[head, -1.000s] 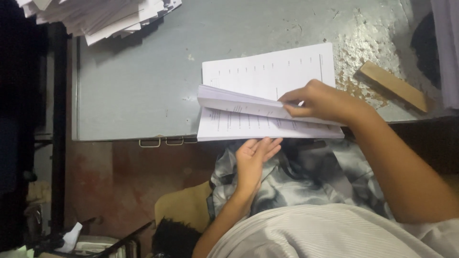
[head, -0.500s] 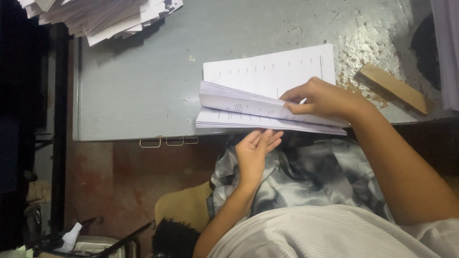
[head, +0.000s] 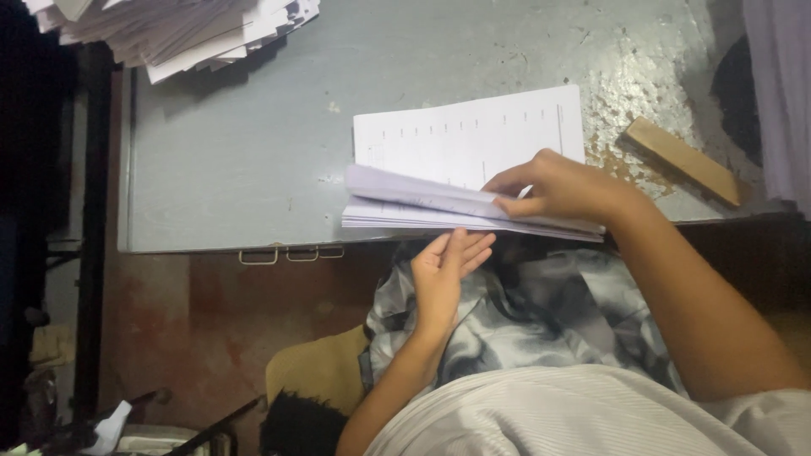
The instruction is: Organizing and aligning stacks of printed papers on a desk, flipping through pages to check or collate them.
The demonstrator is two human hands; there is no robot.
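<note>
The person sits at a grey metal table (head: 236, 160), bent over a booklet (head: 469, 143) of white ruled sheets that lies at the near edge. The right hand (head: 562, 187) rests on it, fingers curled and pinching a thin sheaf of pages (head: 414, 190) — lifted partway, bowed up off the rest. The left hand (head: 443, 274) is below the table edge, open and flat, fingertips just touching the underside of the booklet where it overhangs; it grips nothing. Beside the right wrist, on the worn, flaking part of the table, lies a wooden block (head: 684, 160). At the far left corner — well apart — sits a loose paper stack (head: 169, 29).
</note>
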